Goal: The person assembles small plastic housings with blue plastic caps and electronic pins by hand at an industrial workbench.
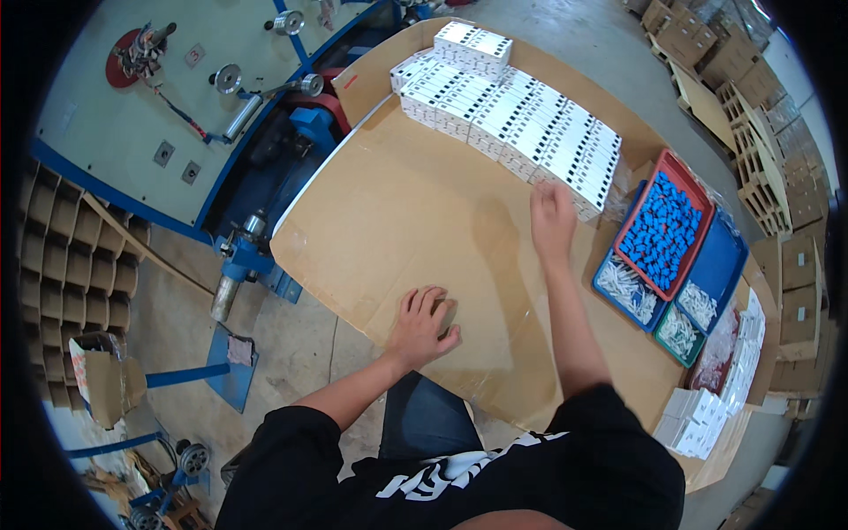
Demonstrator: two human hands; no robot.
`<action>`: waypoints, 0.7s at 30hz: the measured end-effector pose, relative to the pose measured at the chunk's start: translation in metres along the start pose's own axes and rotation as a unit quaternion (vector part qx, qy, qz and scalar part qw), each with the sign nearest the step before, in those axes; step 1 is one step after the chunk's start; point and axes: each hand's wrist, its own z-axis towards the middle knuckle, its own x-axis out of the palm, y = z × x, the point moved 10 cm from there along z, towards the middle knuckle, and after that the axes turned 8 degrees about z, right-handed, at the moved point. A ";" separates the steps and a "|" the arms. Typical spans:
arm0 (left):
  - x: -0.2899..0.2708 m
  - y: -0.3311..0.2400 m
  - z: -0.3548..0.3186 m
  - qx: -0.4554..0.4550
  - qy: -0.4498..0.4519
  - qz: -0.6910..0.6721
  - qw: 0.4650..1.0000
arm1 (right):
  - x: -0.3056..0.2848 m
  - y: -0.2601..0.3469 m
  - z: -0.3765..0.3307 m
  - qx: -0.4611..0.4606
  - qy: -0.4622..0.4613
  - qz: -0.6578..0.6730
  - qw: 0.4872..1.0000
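Observation:
My left hand [424, 327] lies on the brown cardboard tabletop [389, 212] with its fingers spread, holding nothing. Farther up and to the right, my right hand [554, 221] is at the near edge of a block of white boxes [495, 110]. Its fingers are curled together, and whatever may be in them is hidden. The boxes carry dark marks on top and stand packed in rows, with a few more stacked on them at the far end. Whether the right fingers touch the nearest box, I cannot tell.
At the right, a red tray [669, 159] of small blue parts rests on a blue tray [729, 256]. White sticks and a green tray [680, 358] lie beside it. White cartons [693, 420] stand at the near right. A machine [238, 256] adjoins the table's left side.

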 end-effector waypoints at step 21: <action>0.007 -0.026 -0.025 0.101 -0.080 0.077 0.989 | -0.340 0.005 -0.368 0.246 -0.192 0.107 0.944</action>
